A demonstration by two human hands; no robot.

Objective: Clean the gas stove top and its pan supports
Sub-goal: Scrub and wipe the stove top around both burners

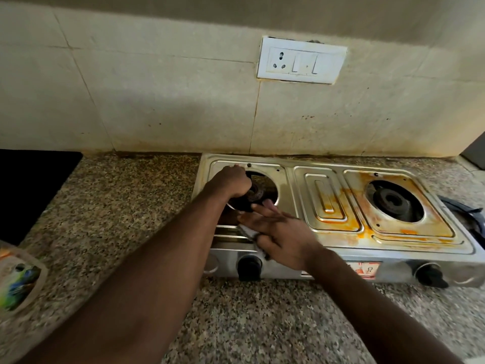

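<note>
A two-burner steel gas stove [299,195] stands on the granite counter, with orange stains around its right burner [393,200] and middle panel. No pan supports sit on it. My left hand [231,183] is curled into a fist at the left burner [258,191] and grips a dark round burner plate [244,204] at the opening's edge. My right hand [278,232] lies with straight fingers on the front of the stove top. It presses a grey-white cloth [248,232] that shows under the palm.
Two black knobs [249,266] [430,274] stick out of the stove front. A black cooktop [31,187] lies at the left, with a tub of coloured items [18,282] near it. A dark hose [469,214] sits right of the stove. A wall socket [301,60] hangs above.
</note>
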